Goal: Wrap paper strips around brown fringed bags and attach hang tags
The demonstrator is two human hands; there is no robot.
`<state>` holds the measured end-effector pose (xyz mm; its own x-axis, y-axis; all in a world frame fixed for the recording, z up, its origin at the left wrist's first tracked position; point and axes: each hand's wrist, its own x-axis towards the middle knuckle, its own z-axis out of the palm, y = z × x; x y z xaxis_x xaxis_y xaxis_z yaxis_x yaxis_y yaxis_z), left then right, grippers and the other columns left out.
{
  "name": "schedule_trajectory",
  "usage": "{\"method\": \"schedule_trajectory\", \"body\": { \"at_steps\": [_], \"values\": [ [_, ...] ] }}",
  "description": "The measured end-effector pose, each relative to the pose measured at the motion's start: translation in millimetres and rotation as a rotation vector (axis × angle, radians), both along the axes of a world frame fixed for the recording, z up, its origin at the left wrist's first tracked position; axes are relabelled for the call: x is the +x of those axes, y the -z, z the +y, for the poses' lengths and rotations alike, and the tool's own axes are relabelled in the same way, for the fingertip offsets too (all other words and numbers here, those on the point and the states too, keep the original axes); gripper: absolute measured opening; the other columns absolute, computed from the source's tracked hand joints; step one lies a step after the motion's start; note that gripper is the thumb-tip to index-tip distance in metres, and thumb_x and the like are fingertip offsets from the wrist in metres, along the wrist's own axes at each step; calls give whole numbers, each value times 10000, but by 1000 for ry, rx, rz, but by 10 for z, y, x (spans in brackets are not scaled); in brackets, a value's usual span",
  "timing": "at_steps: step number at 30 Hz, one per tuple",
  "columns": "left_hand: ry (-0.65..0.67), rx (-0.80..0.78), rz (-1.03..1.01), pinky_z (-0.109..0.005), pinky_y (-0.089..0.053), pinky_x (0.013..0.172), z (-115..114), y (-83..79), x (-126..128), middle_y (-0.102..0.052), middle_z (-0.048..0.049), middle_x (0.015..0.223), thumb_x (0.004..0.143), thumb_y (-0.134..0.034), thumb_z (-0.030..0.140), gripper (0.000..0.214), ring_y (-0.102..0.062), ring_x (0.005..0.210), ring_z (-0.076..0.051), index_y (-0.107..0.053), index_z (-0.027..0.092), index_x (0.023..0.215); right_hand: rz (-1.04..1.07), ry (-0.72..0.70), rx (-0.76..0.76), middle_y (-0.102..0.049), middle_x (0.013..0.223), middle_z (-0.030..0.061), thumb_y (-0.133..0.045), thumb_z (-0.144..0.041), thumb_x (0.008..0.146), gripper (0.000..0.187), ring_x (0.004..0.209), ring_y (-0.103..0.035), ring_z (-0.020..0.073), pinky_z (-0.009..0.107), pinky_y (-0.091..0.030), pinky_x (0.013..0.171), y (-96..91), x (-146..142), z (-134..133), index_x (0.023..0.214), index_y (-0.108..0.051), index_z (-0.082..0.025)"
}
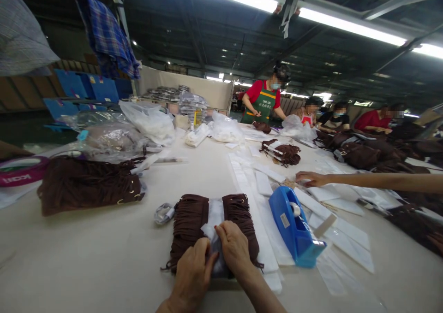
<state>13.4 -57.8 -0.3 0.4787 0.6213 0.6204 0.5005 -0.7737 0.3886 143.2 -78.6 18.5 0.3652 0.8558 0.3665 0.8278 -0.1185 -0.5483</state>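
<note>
- Bag (188, 225), dark brown and fringed, lies flat on the table (104, 262) to the left of the blue tape dispenser (287, 225); white wrap (216, 209) runs down its middle.
- Your right hand (233, 248), the nearer one to the dispenser, has thumb and fingertips drawn together on a flap of that wrap.
- Your left hand (194, 267), farther left of the dispenser, is loosely curled over your bag, thumb at the wrap's edge; whether it grips anything, I cannot tell.
- Left of the dispenser, past your bag and just beside it, sits a small coil (164, 213).
- Well to the dispenser's left, you have another fringed bag (90, 186).
- Behind the dispenser, a co-worker's hand (311, 179) reaches in from your right.
- White sheets (349, 250) lie spread to the dispenser's right.
</note>
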Motion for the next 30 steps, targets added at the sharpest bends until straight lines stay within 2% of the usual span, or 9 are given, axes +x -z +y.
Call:
{"method": "schedule_trajectory", "body": {
  "at_steps": [4,8,10,12,14,17,19,24,30],
  "values": [
    [41,247,36,-266,-400,593,-3,79,15,-574,-24,734,910,-298,160,205,-536,626,-156,-501,171,941,54,-34,-85,-572,617,10,-434,-285,864,272,625,-528,163,256,-322,561,-40,48,83,606,-480,-214],
    [-9,219,35,-272,-383,584,-27,84,54,-553,-18,693,912,-267,136,266,-508,602,-157,-518,180,833,149,-118,-139,-524,539,-15,-405,-280,870,338,537,-501,136,233,-308,495,-201,149,64,550,-481,-197],
    [-20,222,13,-271,-386,588,-37,83,67,-558,-20,695,914,-266,137,260,-515,612,-156,-519,174,866,245,-224,-172,-558,593,-21,-394,-248,863,298,579,-528,122,208,-349,509,-306,211,-8,611,-540,-184],
    [-31,229,0,-269,-392,593,-42,90,73,-561,-22,702,918,-265,144,255,-517,616,-154,-518,169,894,384,-341,-208,-597,708,-22,-491,-195,783,109,668,-553,124,195,-391,562,-375,250,-83,767,-597,-177],
    [-43,237,-7,-267,-398,597,-41,102,76,-562,-26,708,921,-254,146,265,-519,619,-151,-519,164,906,468,-374,-200,-597,762,-24,-578,-149,686,186,705,-547,132,204,-401,607,-380,248,-124,869,-601,-178],
    [-68,260,0,-265,-401,587,-38,123,84,-554,-29,705,915,-259,133,264,-518,611,-148,-521,147,933,385,-226,-142,-550,647,-33,-560,-204,745,48,627,-507,126,225,-368,598,-297,183,-87,718,-594,-181],
    [-90,280,30,-263,-407,584,-39,132,88,-551,-34,712,901,-266,106,267,-516,611,-147,-517,125,987,296,-116,-154,-542,620,-22,-521,-237,798,189,620,-509,133,240,-353,600,-240,136,-22,626,-580,-185],
    [-112,304,229,-258,-419,556,-47,112,98,-530,-56,740,813,-260,1,377,-504,593,-149,-492,77,1100,235,-3,-232,-620,708,7,-596,-212,745,111,709,-572,162,254,-352,627,-211,121,113,643,-638,-209],
    [-89,463,372,-364,-410,692,-14,-36,157,-577,-137,1022,747,-319,12,377,-520,878,-241,-551,58,1041,244,87,-307,-643,641,21,-621,-240,708,118,653,-587,183,255,-308,548,-228,160,172,598,-627,-199]
  ]
}}
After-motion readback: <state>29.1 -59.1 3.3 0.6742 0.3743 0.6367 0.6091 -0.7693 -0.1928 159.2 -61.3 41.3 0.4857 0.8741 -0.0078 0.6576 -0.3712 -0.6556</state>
